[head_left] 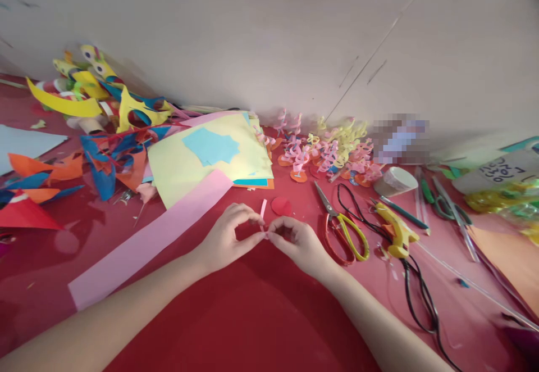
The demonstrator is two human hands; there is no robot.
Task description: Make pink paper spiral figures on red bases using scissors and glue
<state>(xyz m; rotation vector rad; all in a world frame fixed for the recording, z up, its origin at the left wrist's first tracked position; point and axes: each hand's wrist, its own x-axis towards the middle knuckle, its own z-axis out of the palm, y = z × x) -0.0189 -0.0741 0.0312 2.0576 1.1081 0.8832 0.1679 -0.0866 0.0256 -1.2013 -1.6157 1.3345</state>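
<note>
My left hand [227,237] and my right hand [295,243] meet over the red surface [252,316], both pinching a thin pink paper strip [263,210] that sticks up between the fingertips. A small red paper circle [281,205] lies just beyond my right hand. A long pink paper band [147,243] runs diagonally beside my left forearm.
Red-and-yellow scissors [343,231] and a yellow glue gun [396,228] with its black cord lie to the right. Sheets of yellow and blue paper [210,155], curled paper pieces on orange discs [328,155], a tape roll [398,181] and coloured scraps [105,158] sit near the wall.
</note>
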